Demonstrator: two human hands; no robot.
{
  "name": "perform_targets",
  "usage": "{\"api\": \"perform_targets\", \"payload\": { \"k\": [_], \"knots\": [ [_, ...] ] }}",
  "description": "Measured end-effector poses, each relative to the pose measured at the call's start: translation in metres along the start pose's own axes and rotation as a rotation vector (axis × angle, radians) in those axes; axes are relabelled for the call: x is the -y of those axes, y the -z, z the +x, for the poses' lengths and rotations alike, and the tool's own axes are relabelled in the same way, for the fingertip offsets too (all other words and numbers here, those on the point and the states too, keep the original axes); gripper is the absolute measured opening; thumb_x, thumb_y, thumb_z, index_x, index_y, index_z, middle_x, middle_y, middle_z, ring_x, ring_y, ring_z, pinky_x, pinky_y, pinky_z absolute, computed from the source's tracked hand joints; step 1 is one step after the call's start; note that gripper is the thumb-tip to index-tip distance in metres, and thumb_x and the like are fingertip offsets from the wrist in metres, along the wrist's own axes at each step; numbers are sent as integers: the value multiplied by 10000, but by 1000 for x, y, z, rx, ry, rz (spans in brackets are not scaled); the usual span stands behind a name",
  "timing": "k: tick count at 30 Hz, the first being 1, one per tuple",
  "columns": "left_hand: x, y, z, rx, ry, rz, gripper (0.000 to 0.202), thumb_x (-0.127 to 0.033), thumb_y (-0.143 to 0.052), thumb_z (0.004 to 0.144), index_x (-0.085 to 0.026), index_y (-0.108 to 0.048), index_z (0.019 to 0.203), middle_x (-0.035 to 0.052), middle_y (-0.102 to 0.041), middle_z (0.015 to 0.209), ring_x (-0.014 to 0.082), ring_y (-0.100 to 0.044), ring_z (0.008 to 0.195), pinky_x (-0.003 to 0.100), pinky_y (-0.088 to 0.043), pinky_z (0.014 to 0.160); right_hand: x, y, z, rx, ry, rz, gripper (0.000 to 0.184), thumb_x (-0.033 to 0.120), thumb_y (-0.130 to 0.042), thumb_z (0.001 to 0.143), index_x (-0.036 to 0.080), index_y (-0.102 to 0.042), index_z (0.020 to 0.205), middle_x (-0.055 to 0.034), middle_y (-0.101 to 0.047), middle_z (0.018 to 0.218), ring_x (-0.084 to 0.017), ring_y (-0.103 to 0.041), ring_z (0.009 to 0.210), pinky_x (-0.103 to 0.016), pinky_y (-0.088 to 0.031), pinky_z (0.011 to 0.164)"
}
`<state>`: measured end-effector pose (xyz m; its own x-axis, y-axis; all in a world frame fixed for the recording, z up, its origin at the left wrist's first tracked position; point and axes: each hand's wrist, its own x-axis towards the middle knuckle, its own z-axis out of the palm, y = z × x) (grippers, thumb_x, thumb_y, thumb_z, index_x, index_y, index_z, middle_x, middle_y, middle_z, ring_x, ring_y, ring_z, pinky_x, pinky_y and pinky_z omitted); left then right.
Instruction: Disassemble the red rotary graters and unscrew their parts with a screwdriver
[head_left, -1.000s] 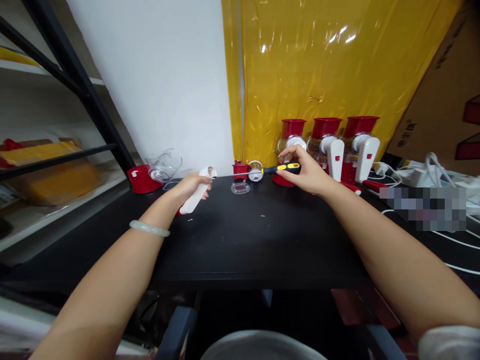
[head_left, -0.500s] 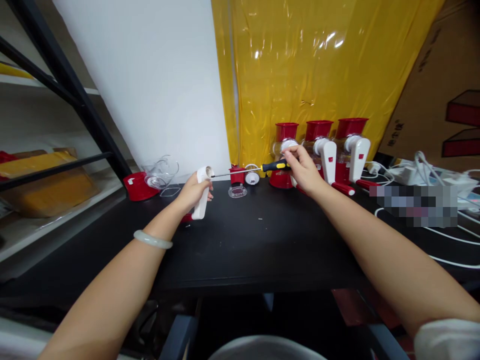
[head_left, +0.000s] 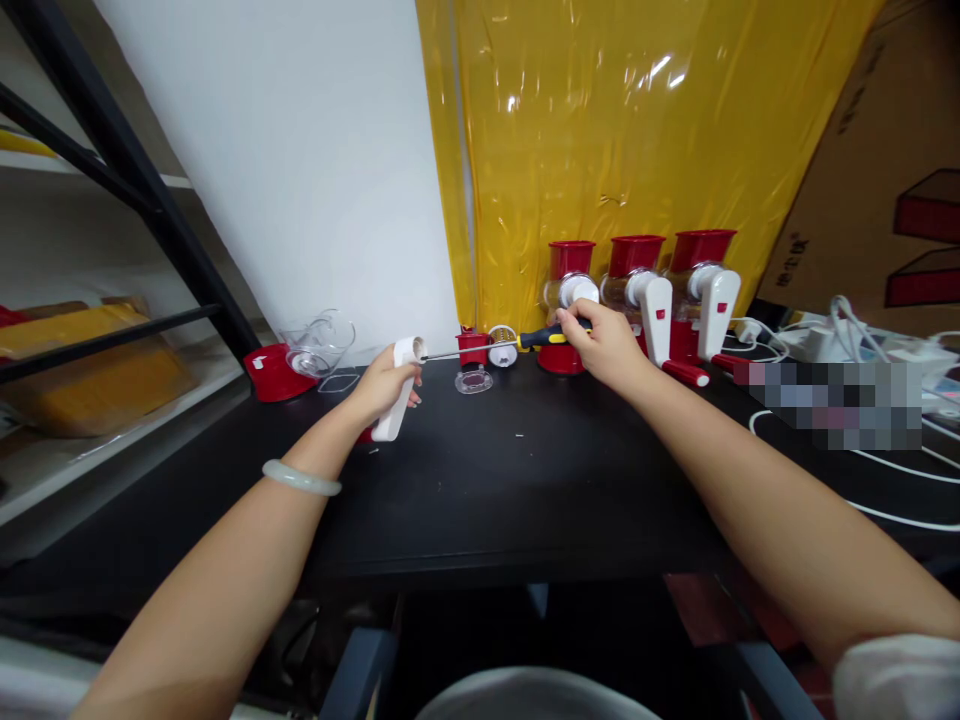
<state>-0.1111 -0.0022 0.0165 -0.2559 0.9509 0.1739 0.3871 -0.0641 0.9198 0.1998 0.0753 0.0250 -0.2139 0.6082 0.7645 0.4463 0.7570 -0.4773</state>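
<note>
My left hand (head_left: 379,388) is closed around a white plastic handle part (head_left: 398,396), held upright above the black table (head_left: 510,480). My right hand (head_left: 606,345) grips the black-and-yellow handle of a screwdriver (head_left: 517,343). Its thin metal shaft runs left, and the tip sits at the round top end of the white part. A pale bangle (head_left: 300,478) is on my left wrist.
Three red-and-white hand-crank machines (head_left: 645,300) stand in a row against the yellow plastic sheet (head_left: 615,130). A small red part (head_left: 473,347), a clear lid (head_left: 473,380), a clear bowl (head_left: 319,343) on a red base, white cables (head_left: 862,350) and a black shelf frame (head_left: 135,190) surround the work spot.
The white part was lying slanted near the table; my left hand has raised it upright. My right hand brought the screwdriver tip left to the part's top end.
</note>
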Motion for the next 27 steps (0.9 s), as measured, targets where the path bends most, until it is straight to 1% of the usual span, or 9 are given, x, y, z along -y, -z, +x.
{"api": "perform_targets", "payload": {
  "k": [4,9,14,27],
  "knots": [
    [-2,0,-1,0,29,-7,252,-191,-564,709,-193,-479,946,-21,-561,644,132,-567,425,248,-472,425,4,3,0,15,38,17,369,527,-492,912,206,-580,753,-34,-589,704,-172,-499,650,-312,-374,635],
    [-5,0,-2,0,56,-24,267,-180,-572,699,-198,-482,950,-17,-562,641,131,-558,420,252,-468,428,3,5,1,42,76,30,304,489,-516,903,212,-575,794,-37,-611,742,-175,-516,671,-320,-401,651],
    [-6,1,-2,-9,63,-37,268,-182,-569,688,-201,-490,943,-12,-563,639,129,-552,425,254,-467,439,-1,4,2,49,121,66,243,457,-547,891,221,-568,837,-52,-630,830,-195,-556,758,-342,-443,703],
    [-3,0,-2,17,78,-19,262,-184,-573,685,-198,-478,928,-28,-559,625,128,-556,415,251,-469,427,5,6,1,71,143,153,196,421,-591,872,227,-577,901,-55,-627,898,-204,-580,819,-372,-480,773]
  ]
}}
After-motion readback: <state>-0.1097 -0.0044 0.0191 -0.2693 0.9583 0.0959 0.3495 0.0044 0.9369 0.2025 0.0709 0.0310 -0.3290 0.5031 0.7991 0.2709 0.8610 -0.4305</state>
